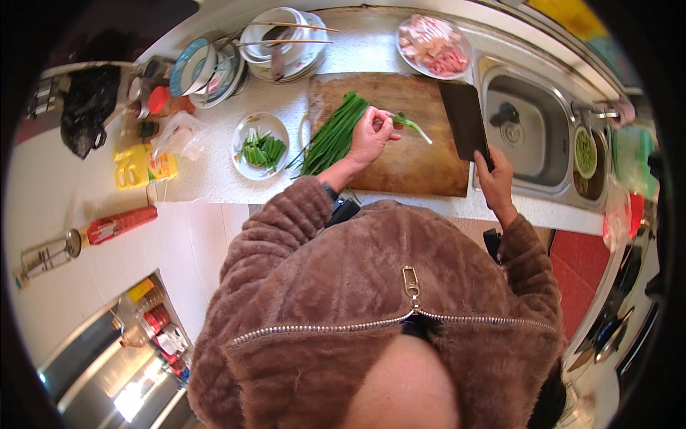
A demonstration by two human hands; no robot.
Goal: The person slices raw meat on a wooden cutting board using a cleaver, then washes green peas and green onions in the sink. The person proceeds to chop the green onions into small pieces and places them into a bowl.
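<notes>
My left hand (371,137) pinches a short green stalk with a pale end (417,128) above the wooden cutting board (407,166). Beneath and beside that hand, a bundle of long green garlic chives (335,131) lies slantwise, its lower ends reaching past the board's left edge. In my right hand (496,179) is a dark, broad-bladed cleaver (462,120), held over the board's right side near the sink. A white plate (241,163) left of the board carries cut green pieces (263,151).
A plate of sliced raw meat (433,45) stands behind the board. The steel sink (530,166) is at right, with a bowl of chopped greens (585,152). Stacked bowls with chopsticks (284,42) stand at back left. A yellow-capped jug (142,166) and jars line the far left.
</notes>
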